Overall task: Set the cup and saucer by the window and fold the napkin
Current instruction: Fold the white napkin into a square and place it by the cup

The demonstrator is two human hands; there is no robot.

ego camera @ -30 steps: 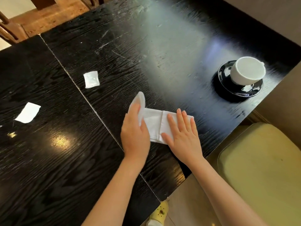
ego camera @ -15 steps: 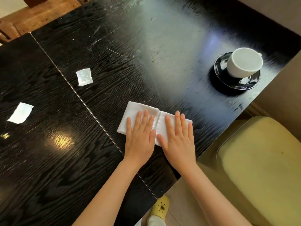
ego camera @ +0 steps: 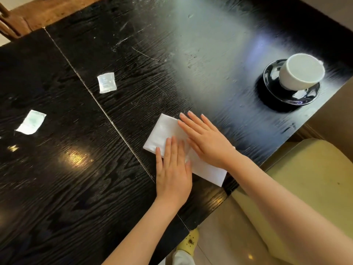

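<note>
A white napkin [ego camera: 164, 131] lies folded flat on the black wooden table [ego camera: 95, 188], near its front edge. My left hand [ego camera: 172, 169] rests palm down on the napkin's near left part, fingers apart. My right hand [ego camera: 206, 140] lies flat across the napkin's middle, fingers pointing up and left, covering much of it. At the far right corner of the table a white cup [ego camera: 300, 73] stands on a glossy black saucer [ego camera: 271, 88], well apart from both hands.
Two small white packets lie on the table: one [ego camera: 106, 82] in the upper middle, another [ego camera: 31, 122] at the left. A yellow-green cushioned seat [ego camera: 315, 178] sits off the table's right edge. A wooden chair [ego camera: 9, 25] shows at the top left.
The lifted left end of the napkin was laid down. My right hand has since turned and slid across the napkin toward the left. The camera has shifted a little.
</note>
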